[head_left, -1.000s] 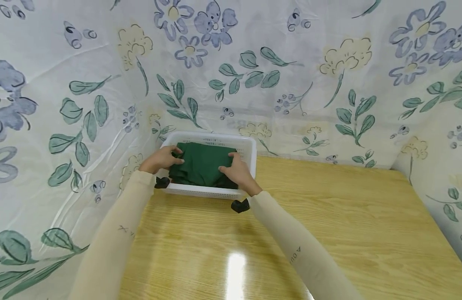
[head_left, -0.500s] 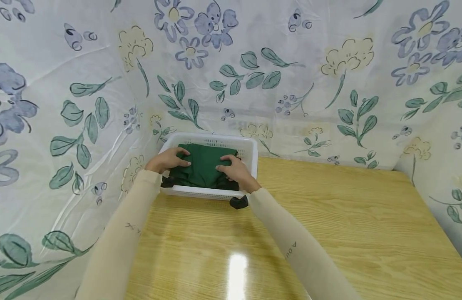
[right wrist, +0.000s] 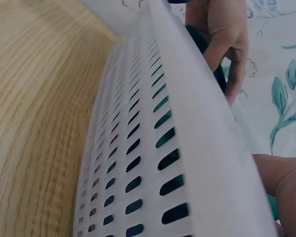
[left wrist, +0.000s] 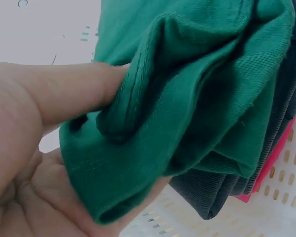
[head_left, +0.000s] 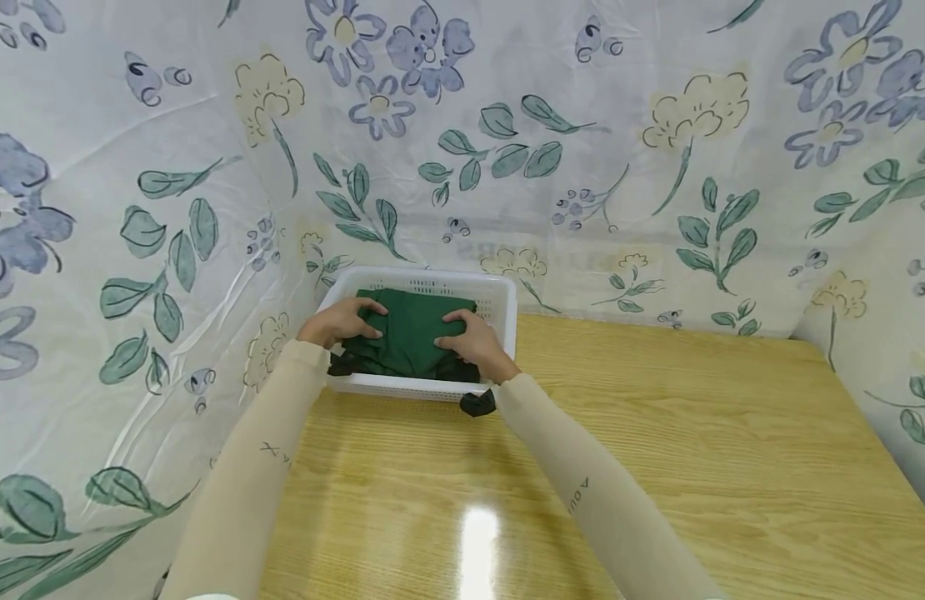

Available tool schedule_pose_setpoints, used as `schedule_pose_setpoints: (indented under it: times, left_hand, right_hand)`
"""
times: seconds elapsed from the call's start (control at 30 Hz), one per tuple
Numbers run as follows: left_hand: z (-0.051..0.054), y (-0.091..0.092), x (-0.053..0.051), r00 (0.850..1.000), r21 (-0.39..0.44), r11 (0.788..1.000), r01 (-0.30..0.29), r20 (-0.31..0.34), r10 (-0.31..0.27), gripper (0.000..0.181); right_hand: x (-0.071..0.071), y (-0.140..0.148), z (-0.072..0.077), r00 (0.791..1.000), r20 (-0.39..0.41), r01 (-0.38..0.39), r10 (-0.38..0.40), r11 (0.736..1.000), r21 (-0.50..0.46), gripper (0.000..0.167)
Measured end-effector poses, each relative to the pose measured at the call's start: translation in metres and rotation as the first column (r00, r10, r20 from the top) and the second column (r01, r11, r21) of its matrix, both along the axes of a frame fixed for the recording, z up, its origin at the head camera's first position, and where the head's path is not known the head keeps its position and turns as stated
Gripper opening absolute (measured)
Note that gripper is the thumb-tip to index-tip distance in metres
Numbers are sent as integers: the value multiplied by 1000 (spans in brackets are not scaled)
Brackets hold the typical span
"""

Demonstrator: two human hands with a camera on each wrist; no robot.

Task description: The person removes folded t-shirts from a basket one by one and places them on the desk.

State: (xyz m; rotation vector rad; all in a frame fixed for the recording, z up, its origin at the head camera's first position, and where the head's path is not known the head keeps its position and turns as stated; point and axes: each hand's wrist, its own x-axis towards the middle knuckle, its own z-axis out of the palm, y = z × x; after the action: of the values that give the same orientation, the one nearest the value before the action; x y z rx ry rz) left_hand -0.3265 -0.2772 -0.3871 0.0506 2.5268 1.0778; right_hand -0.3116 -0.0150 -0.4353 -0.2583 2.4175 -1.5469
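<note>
A folded green shirt (head_left: 413, 329) lies on top in a white perforated plastic basket (head_left: 402, 384). My left hand (head_left: 337, 322) grips its left side. In the left wrist view the thumb (left wrist: 84, 91) lies against a hemmed fold of the shirt, with the palm and fingers under it. At the right side my right hand (head_left: 473, 340) holds the shirt between thumb and bent fingers. The right wrist view shows mostly the basket's side wall (right wrist: 202, 128), with part of my right hand (right wrist: 288, 187) over the rim; its fingertips are hidden there.
Beneath the green shirt are dark folded cloth (left wrist: 207, 190) and a pink piece (left wrist: 261, 182). The basket stands at the back left of a wooden table (head_left: 657, 433), close to flower-printed sheeting (head_left: 507, 150) behind and to the left.
My left hand has shifted right and inward over the green shirt, closer to the right hand. The right hand has moved only slightly. Basket and shirt stay practically in place.
</note>
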Motion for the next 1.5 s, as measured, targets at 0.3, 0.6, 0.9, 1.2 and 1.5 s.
schedule_pose_setpoints:
  times: [0.3,0.6,0.9,1.2,1.5]
  left_hand:
    - [7,-2,2,997,14,1000,4,-83,-3,50]
    - [11,-5,14,992,42,999,4,-123,1,46]
    - [22,-1,23,987,86,996,21,-159,-7,47]
    - [28,11,30,978,92,995,34,-209,-14,47]
    - [37,30,33,969,117,993,33,-248,-2,48]
  right_hand:
    - [-1,2,5,996,-86,8,-6,1000,29,38]
    - [1,9,14,989,-139,-40,44,999,36,38]
    - [3,23,26,978,-198,-59,64,998,31,38]
    - [6,38,38,973,-219,-74,79,997,30,37]
    - [7,61,49,975,-210,-63,69,997,36,37]
